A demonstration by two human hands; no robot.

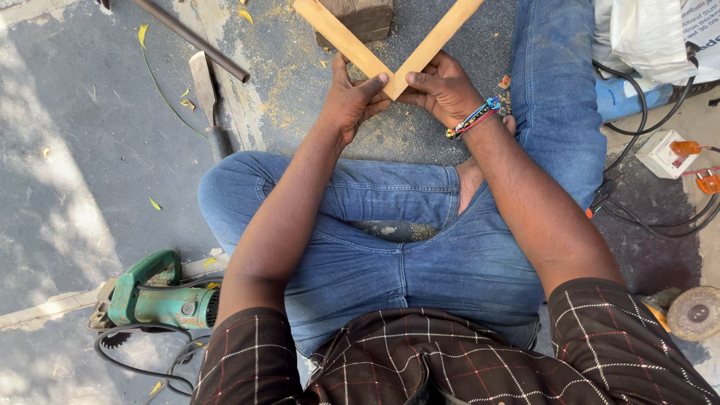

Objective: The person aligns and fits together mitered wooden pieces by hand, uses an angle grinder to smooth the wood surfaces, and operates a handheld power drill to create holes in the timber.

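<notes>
Checked sleeves [420, 360] fill the bottom edge, and beyond them lie crossed legs in blue jeans [420, 247]; the person sits on the grey ground [67, 150].

Taking the jeans as the landmark: just to their left, near the bottom, lies a green power saw [154, 296] with its black cord looped beside it. To their right, black cables [660, 217] run to a white socket box [660, 154] with orange plugs, and a round grinding disc [696, 313] sits at the lower right edge.

Past the knees, both forearms reach forward. The left hand [349, 101] grips the end of the left strip [341, 34], thumb pressed along its edge at the tip. The right hand [442, 88], a beaded band at its wrist, curls its fingers around the end of the right strip [435, 34]. The two wooden strips meet at their near ends in a V point between the thumbs, spreading apart away from the jeans, above sawdust on the ground.

Further left of the jeans, a chisel [206, 97] lies beside a dark rod [191, 37]. Farthest out, a wood block [364, 16] sits behind the left strip, and a white bag [652, 34] lies at the upper right.
</notes>
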